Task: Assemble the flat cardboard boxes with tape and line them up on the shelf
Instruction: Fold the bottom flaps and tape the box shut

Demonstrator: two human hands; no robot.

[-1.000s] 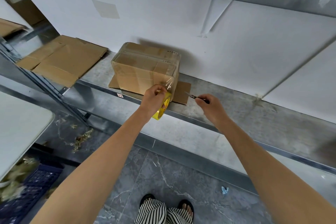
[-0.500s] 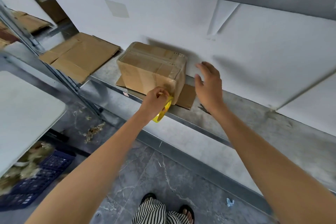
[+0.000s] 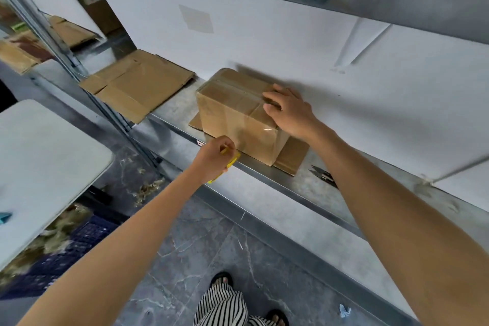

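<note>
1. Nearest to us, the left hand (image 3: 213, 157) is closed around a yellow tape roll (image 3: 227, 168), held at the front edge of the metal shelf (image 3: 370, 188) just below the box's near face. We judge it is kept there to keep the tape ready.
2. On the shelf to the right lie small black snips (image 3: 323, 174), apart from both hands, within reach for cutting tape.
3. The assembled cardboard box (image 3: 235, 119) stands upright on a flat piece of cardboard (image 3: 292, 157) at the shelf's front. Clear tape runs along its top seam and down its near face.
4. The right hand (image 3: 289, 111) lies open and flat on the box's top right corner, gripping nothing. We judge it is pressing tape down or steadying the box.
5. Farther left, flat unfolded boxes (image 3: 137, 85) rest on the same shelf, not yet assembled.
6. No finished row is visible; the task appears early.
</note>
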